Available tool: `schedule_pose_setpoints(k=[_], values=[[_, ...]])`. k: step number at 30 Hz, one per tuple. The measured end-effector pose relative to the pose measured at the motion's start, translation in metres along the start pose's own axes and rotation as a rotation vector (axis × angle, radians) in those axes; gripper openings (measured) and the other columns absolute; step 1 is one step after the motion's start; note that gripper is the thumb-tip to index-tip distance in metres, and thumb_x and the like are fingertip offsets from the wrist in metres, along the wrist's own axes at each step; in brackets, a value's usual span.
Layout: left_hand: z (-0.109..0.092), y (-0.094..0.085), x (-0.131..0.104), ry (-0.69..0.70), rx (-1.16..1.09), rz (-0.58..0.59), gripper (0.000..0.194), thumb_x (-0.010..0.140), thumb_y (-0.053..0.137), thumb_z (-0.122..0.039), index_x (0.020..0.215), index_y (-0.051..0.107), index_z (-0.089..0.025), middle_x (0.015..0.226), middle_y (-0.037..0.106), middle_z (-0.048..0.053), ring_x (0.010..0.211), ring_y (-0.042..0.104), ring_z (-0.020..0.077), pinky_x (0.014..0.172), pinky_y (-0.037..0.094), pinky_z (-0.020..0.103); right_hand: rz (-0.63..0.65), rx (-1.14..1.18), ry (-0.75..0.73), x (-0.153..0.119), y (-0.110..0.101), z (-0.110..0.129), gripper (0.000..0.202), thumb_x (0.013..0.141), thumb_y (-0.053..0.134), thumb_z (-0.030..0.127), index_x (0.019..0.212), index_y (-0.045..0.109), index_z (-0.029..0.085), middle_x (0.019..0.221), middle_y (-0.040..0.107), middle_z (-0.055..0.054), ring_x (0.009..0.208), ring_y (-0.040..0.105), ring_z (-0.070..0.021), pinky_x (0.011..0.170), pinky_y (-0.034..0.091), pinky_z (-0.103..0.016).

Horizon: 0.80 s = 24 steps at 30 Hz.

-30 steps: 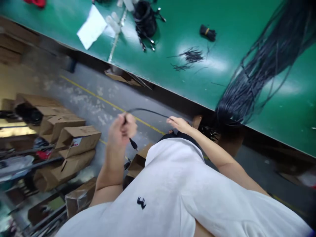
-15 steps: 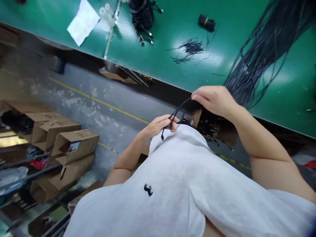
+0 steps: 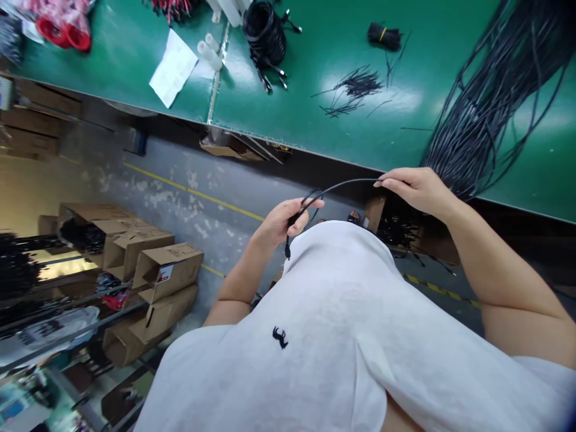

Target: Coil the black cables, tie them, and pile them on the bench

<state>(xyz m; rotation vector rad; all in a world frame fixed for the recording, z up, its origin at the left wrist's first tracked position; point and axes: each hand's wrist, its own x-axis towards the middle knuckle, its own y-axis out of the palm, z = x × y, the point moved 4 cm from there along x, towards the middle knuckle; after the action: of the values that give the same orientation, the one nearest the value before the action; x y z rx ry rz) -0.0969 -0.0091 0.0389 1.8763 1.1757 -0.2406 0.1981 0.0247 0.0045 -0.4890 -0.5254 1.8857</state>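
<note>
A thin black cable (image 3: 344, 183) arches between my two hands, in front of the white shirt. My left hand (image 3: 288, 221) is closed around a looped part of it, and a connector end (image 3: 288, 249) hangs below the fingers. My right hand (image 3: 411, 185) pinches the cable farther along, near the front edge of the green table (image 3: 279, 120). Just beyond that hand, a large bundle of black cables (image 3: 481, 126) lies on the table. Short black ties (image 3: 360, 84) are scattered on the green surface, near a banded black bundle (image 3: 384, 37).
A coiled black cable (image 3: 265, 36), white cylinders (image 3: 210, 54) and a white paper (image 3: 173, 69) lie farther left on the table. Cardboard boxes (image 3: 168, 270) stand at the left on the floor. Below the table edge, an open box holds black cables (image 3: 398, 231).
My hands have moved farther apart, with a longer stretch of cable now arching between them. The view has shifted, showing more of the left side.
</note>
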Motion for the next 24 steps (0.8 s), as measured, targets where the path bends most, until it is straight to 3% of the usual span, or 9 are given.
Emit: schedule_pose_setpoints(k=[5, 8, 10, 12, 15, 16, 18, 21, 24], values=[[0.023, 0.017, 0.001, -0.150, 0.079, 0.220, 0.041, 0.084, 0.070, -0.044, 0.101, 0.074, -0.007, 0.040, 0.039, -0.008, 0.028, 0.024, 0.0018, 0.030, 0.019, 0.016, -0.026, 0.009, 0.005, 0.022, 0.000, 0.006, 0.037, 0.090, 0.051, 0.052, 0.091, 0.076, 0.025, 0.093, 0.075, -0.004, 0.088, 0.067, -0.0229, 0.083, 0.050, -0.036], [0.021, 0.018, -0.007, -0.163, 0.054, 0.313, 0.037, 0.081, 0.074, -0.039, 0.100, 0.074, -0.008, 0.036, 0.035, -0.009, 0.025, 0.021, 0.0015, 0.027, 0.016, 0.015, 0.001, 0.036, 0.027, 0.028, 0.003, -0.011, 0.039, 0.089, 0.052, 0.055, 0.092, 0.076, 0.025, 0.092, 0.074, -0.004, 0.086, 0.067, -0.0223, 0.080, 0.050, -0.035], [0.001, 0.008, -0.018, -0.030, -0.053, 0.211, 0.031, 0.089, 0.066, -0.037, 0.104, 0.073, -0.011, 0.033, 0.026, -0.013, 0.020, 0.014, 0.0011, 0.024, 0.011, 0.013, 0.010, 0.031, 0.085, 0.024, 0.005, -0.041, 0.044, 0.091, 0.047, 0.057, 0.098, 0.075, 0.023, 0.090, 0.073, -0.005, 0.082, 0.067, -0.0219, 0.076, 0.050, -0.035], [-0.029, -0.010, -0.033, 0.166, -0.202, -0.002, 0.032, 0.100, 0.049, -0.035, 0.117, 0.068, -0.015, 0.032, 0.022, -0.015, 0.018, 0.007, 0.0007, 0.021, 0.005, 0.012, -0.021, -0.029, 0.155, 0.009, 0.009, -0.078, 0.050, 0.093, 0.041, 0.058, 0.099, 0.075, 0.021, 0.089, 0.073, -0.007, 0.080, 0.067, -0.0226, 0.074, 0.050, -0.035], [-0.063, -0.027, -0.054, 0.404, -0.382, -0.264, 0.042, 0.107, 0.025, -0.023, 0.137, 0.054, -0.024, 0.043, 0.042, -0.013, 0.017, 0.010, -0.0021, 0.022, 0.005, 0.007, -0.030, -0.204, 0.167, -0.024, 0.022, -0.107, 0.055, 0.095, 0.035, 0.057, 0.090, 0.074, 0.019, 0.096, 0.074, -0.011, 0.087, 0.068, -0.0252, 0.076, 0.049, -0.037], [-0.069, -0.028, -0.056, 0.469, -0.417, -0.303, 0.046, 0.107, 0.021, -0.018, 0.140, 0.050, -0.026, 0.050, 0.050, -0.012, 0.019, 0.015, -0.0035, 0.023, 0.007, 0.004, 0.014, -0.258, 0.123, -0.035, 0.029, -0.102, 0.055, 0.096, 0.034, 0.055, 0.090, 0.074, 0.019, 0.098, 0.074, -0.011, 0.088, 0.068, -0.0253, 0.076, 0.049, -0.037], [-0.069, -0.025, -0.046, 0.513, -0.421, -0.318, 0.051, 0.104, 0.021, -0.010, 0.141, 0.049, -0.028, 0.062, 0.060, -0.008, 0.025, 0.031, -0.0046, 0.026, 0.015, 0.002, 0.148, -0.326, -0.030, -0.053, 0.040, -0.069, 0.051, 0.099, 0.034, 0.050, 0.095, 0.074, 0.020, 0.097, 0.075, -0.009, 0.086, 0.068, -0.0231, 0.074, 0.047, -0.035], [-0.044, -0.015, -0.009, 0.312, -0.240, -0.248, 0.042, 0.097, 0.040, -0.009, 0.133, 0.057, -0.021, 0.076, 0.069, -0.002, 0.047, 0.057, 0.0003, 0.038, 0.036, 0.004, 0.255, -0.308, -0.276, -0.058, 0.037, 0.011, 0.041, 0.101, 0.039, 0.044, 0.103, 0.074, 0.022, 0.088, 0.074, -0.006, 0.080, 0.067, -0.0181, 0.072, 0.042, -0.031], [-0.015, -0.005, 0.023, 0.138, -0.005, -0.166, 0.029, 0.090, 0.061, -0.021, 0.118, 0.064, -0.014, 0.094, 0.075, 0.007, 0.080, 0.072, 0.0127, 0.071, 0.056, 0.020, 0.330, -0.125, -0.384, -0.033, 0.018, 0.071, 0.042, 0.101, 0.040, 0.044, 0.096, 0.074, 0.020, 0.085, 0.072, -0.006, 0.076, 0.064, -0.0148, 0.072, 0.040, -0.029]])
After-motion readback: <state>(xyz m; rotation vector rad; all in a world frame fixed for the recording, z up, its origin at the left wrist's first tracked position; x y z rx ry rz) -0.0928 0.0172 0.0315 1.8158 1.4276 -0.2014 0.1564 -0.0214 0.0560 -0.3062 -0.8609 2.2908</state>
